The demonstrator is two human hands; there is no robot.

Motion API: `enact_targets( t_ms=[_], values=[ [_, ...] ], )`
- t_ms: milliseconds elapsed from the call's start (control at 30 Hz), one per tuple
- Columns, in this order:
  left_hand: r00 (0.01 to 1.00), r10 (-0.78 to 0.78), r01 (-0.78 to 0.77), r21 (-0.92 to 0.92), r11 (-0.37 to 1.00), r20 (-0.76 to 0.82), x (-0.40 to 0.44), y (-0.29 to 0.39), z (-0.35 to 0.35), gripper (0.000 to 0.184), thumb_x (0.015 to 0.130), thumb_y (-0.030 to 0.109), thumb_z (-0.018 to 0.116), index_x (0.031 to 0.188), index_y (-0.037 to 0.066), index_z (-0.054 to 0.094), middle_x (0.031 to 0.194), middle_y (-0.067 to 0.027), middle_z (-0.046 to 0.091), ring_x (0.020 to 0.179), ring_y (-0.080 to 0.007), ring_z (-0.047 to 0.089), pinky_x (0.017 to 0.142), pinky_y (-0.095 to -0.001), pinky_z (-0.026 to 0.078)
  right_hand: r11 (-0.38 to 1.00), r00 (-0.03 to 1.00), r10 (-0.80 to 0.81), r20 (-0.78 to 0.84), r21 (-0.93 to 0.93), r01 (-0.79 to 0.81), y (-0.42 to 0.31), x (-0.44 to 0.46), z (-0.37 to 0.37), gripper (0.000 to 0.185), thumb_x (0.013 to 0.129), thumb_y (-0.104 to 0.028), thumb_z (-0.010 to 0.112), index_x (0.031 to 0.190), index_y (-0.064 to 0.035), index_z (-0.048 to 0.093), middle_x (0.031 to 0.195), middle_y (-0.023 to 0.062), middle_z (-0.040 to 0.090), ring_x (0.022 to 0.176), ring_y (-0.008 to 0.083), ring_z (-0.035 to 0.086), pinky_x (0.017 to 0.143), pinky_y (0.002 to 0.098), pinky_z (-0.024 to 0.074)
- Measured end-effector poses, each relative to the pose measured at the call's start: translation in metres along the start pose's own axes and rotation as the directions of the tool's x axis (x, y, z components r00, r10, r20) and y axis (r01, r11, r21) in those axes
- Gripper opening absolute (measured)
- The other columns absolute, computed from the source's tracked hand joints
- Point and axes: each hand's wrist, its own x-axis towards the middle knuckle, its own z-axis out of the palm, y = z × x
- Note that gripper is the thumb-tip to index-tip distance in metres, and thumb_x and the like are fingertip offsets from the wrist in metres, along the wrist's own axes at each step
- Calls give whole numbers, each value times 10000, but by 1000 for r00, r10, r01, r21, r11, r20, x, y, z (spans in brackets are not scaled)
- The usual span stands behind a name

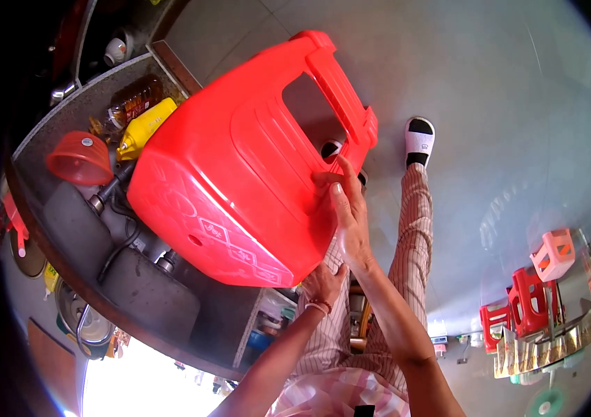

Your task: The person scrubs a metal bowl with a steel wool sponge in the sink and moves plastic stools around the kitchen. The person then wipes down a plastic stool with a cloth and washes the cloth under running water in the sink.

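A large red plastic stool hangs tilted on its side in front of me, its seat facing the lower left and its cut-out leg side toward the upper right. My left hand is at its lower corner, with the fingers partly hidden against the seat edge. Higher up, my right hand grips the edge of the stool's side, thumb and fingers bent on the plastic. A bracelet circles my left wrist.
On the left, a cabinet shelf bears a red bowl, a yellow bottle and pipework beside a grey sink underside. Small red stools and a pink stool stand at the right. My slippered foot rests on grey floor.
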Motion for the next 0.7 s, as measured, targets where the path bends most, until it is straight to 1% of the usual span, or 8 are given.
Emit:
enact_targets(
  t_ms=[167, 300, 400, 433, 533, 567, 667, 700],
  values=[
    [998, 57, -56, 9, 998, -19, 0, -4, 1, 650, 716, 206, 664, 1249, 40, 330, 1043, -288, 517, 913, -470, 522, 742, -531, 427, 1000, 1000, 16, -13, -26, -16, -10, 4, 13, 641, 930, -402, 431, 1402, -3, 263, 1448, 187, 268, 1349, 289, 248, 1091, 362, 187],
    [998, 43, -42, -11, 999, 36, 1, -2, -6, 697, 718, 260, 680, 1269, 26, 323, 1066, -285, 521, 939, -459, 522, 748, -525, 428, 998, 999, -38, 37, -45, 40, -28, 28, 29, 644, 929, -410, 424, 1408, -13, 258, 1470, 190, 233, 1370, 282, 210, 1099, 356, 167],
    [999, 54, -54, 21, 998, 5, 1, -2, -7, 715, 704, 329, 706, 1238, 8, 354, 1103, -281, 524, 974, -441, 524, 767, -511, 434, 989, 986, -93, 140, 131, 75, -50, 44, 30, 627, 936, -395, 414, 1417, -32, 240, 1469, 185, 229, 1374, 274, 191, 1098, 350, 167],
    [998, 57, -57, 27, 998, -8, 2, -3, -4, 722, 697, 350, 713, 1225, 3, 365, 1113, -279, 525, 985, -436, 524, 777, -507, 434, 976, 990, -137, -11, 169, 137, -54, 46, 28, 508, 917, -298, 491, 1334, -28, 388, 1336, 183, 438, 1286, 247, 371, 1054, 338, 264],
    [1000, 28, -28, 21, 999, -6, 1, -7, 3, 746, 678, 402, 727, 1200, -11, 391, 1133, -275, 527, 1012, -428, 520, 808, -497, 432, 967, 972, -228, -62, -135, 218, -33, 51, 0, 310, 858, -162, 581, 1123, -3, 557, 1062, 146, 613, 1070, 206, 561, 943, 327, 382],
    [1000, 9, -10, 15, 1000, 11, 1, -6, 3, 752, 675, 415, 728, 1196, -14, 396, 1137, -274, 528, 1018, -427, 519, 817, -495, 430, 903, 925, -366, -103, -280, 326, -24, 51, -2, 131, 770, -61, 633, 889, -8, 622, 805, 99, 637, 812, 221, 626, 792, 343, 452],
    [994, -47, 47, 2, 999, 101, 2, -4, -1, 758, 677, 434, 721, 1197, -16, 402, 1144, -270, 528, 1024, -428, 516, 831, -493, 427, 722, 924, -375, 67, -604, 337, -18, 46, -7, 91, 740, -54, 634, 827, -30, 628, 780, 104, 614, 755, 275, 595, 711, 361, 454],
    [991, -57, 58, -5, 998, 121, 2, -3, -3, 757, 678, 438, 720, 1195, -16, 404, 1149, -270, 527, 1025, -427, 517, 831, -493, 428, 710, 920, -385, 71, -614, 344, -19, 46, -4, 110, 680, 10, 644, 788, -10, 640, 719, 120, 621, 704, 278, 613, 675, 329, 470]
  ],
)
